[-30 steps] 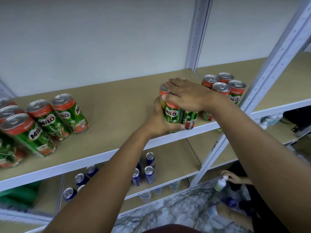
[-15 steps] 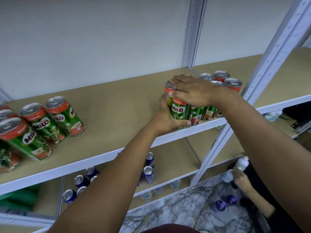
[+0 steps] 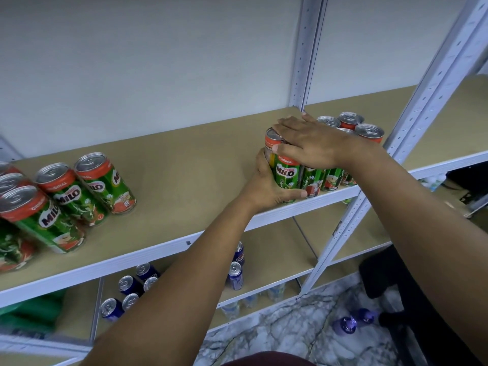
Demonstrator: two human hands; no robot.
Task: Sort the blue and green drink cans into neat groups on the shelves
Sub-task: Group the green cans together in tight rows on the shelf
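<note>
Gripping the upright green can (image 3: 287, 178) from its left, the left hand (image 3: 266, 184) is curled round it; the right hand (image 3: 310, 143) lies flat on top, with the grouped cans (image 3: 351, 128) touching at right.

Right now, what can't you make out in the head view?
- Tops of the front green cans: the right hand lies flat over them.
- How many cans the left hand holds: fingers wrap behind.
- Left can group: cut off by the frame edge.
- Blue cans below: the forearm hides some; labels too small.
</note>
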